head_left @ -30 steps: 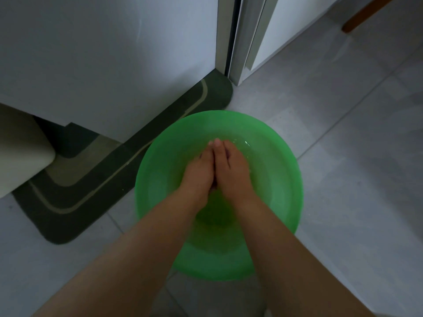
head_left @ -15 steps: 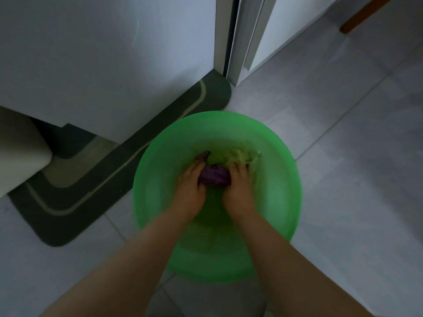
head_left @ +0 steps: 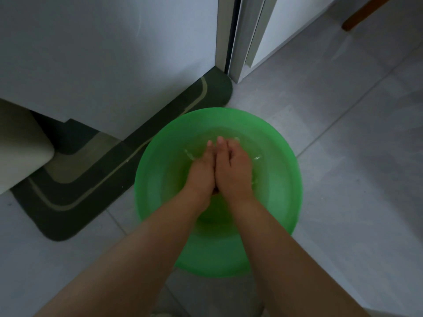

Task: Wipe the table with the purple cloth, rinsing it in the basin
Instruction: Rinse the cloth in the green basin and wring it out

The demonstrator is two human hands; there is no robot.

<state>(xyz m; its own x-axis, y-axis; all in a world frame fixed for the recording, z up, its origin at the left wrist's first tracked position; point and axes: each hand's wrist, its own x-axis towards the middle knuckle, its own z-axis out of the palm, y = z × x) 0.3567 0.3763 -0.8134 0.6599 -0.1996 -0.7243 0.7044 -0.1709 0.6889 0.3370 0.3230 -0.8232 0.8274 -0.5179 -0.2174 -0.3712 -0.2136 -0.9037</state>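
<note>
A round green basin (head_left: 281, 179) with water stands on the tiled floor. Both my hands are inside it, palm against palm, fingers straight and pointing away from me. My left hand (head_left: 201, 172) lies on the left and my right hand (head_left: 233, 170) on the right, pressed flat together. The purple cloth is hidden between the palms; only a dark sliver shows near the heels of the hands. Small ripples glint in the water around the fingers.
A dark green mat (head_left: 68, 202) with pale stripes lies left of the basin, under a white cabinet (head_left: 103, 53). A door frame (head_left: 231, 35) stands behind the basin. A beige object (head_left: 20, 147) is at the far left and a wooden leg (head_left: 366, 12) at top right.
Half a second ago my hands were apart with curled fingers kneading the visible purple cloth. Now they are pressed flat together over it, as they were one second ago.
</note>
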